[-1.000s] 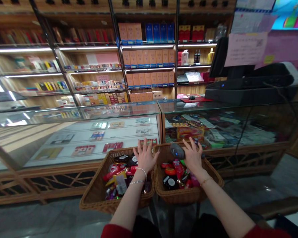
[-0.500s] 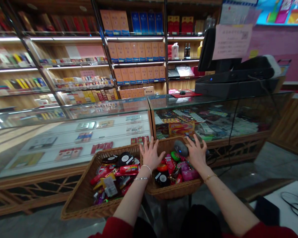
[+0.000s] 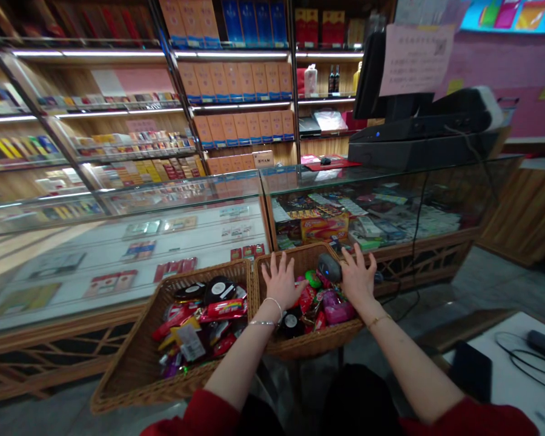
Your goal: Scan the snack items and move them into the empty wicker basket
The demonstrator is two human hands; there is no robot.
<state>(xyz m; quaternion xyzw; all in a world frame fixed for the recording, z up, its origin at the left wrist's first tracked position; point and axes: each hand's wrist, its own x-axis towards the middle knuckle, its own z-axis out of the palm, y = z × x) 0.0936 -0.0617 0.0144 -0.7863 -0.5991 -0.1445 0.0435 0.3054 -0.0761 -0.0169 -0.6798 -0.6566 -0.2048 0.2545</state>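
Note:
Two wicker baskets of packaged sweets stand side by side. My left hand (image 3: 281, 286) is over the left part of the right-hand basket (image 3: 300, 350), fingers spread and holding nothing. At that basket's right side is my right hand (image 3: 358, 277), fingers also apart. Close beside its fingers sits a dark grey rounded device (image 3: 328, 267) with a small blue light. Purple packets (image 3: 337, 307), a green round item (image 3: 313, 278) and a black round container (image 3: 292, 323) lie in this basket. The left-hand basket (image 3: 131, 357) holds red packets (image 3: 224, 309) and black round containers (image 3: 220, 290).
Glass display counters (image 3: 195, 212) run behind the baskets. A black checkout monitor (image 3: 370, 75) stands on the right counter, with a cable (image 3: 420, 224) hanging down. At lower right, a white table (image 3: 522, 369) bears a dark flat object (image 3: 471, 370) and black cords.
My left hand has shifted right, from the rims between the baskets to over the right-hand basket. My right hand stays beside the grey device. The camera view has tilted slightly down and right.

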